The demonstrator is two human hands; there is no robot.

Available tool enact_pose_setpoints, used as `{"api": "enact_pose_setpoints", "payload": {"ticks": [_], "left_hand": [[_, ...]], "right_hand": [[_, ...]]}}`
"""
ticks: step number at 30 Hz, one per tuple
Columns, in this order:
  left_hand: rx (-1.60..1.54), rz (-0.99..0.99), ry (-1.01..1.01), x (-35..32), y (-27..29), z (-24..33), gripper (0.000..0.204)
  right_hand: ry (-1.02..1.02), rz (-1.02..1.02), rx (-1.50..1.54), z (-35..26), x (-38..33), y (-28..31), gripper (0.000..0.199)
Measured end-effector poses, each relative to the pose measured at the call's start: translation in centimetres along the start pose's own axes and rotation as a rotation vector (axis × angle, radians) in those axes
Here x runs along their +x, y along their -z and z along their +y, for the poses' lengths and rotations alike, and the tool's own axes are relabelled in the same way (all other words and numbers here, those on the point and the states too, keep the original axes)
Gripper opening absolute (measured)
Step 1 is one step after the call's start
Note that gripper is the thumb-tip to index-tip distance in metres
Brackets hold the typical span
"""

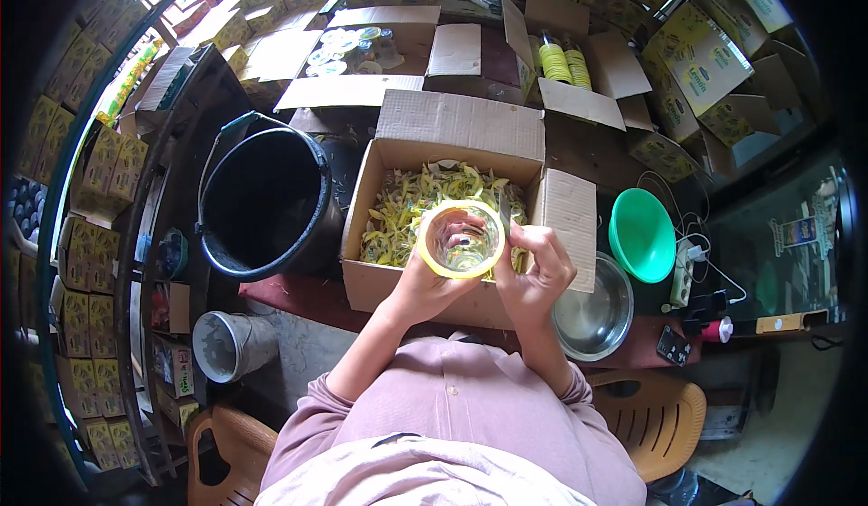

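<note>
Over an open cardboard box (pixel 411 293) my left hand (pixel 418 289) is closed round a clear round plastic jar (pixel 470 262) with a yellow rim; its mouth faces up toward me. Beside the rim, my right hand (pixel 535 269) is closed in a pinch, fingers bent and thumb up against the jar's right side. A thin, dark, blade-like strip (pixel 504 209) rises from between those fingers along the rim; its lower end is hidden in the grip. Many curled yellow-green plastic trimmings (pixel 398 217) lie in the box under both hands.
On the left stand a large black bucket (pixel 262 257) and a smaller grey bucket (pixel 237 348). To the right are a green bowl (pixel 642 235), a clear bowl (pixel 592 316) and a power strip (pixel 683 280). Open cartons at the back hold clear jars (pixel 357 49) and stacked yellow rings (pixel 565 63).
</note>
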State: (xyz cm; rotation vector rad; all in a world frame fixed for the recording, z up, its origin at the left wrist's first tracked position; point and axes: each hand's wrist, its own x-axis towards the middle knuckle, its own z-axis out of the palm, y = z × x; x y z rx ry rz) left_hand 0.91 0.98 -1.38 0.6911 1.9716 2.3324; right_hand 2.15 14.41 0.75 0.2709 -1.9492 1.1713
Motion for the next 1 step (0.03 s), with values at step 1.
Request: {"api": "enact_pose_setpoints", "payload": {"ticks": [1], "left_hand": [[-0.07, 0.003, 0.023, 0.03, -0.06, -0.14, 0.063]], "right_hand": [[-0.012, -0.012, 0.034, 0.29, 0.15, -0.01, 0.018]]}}
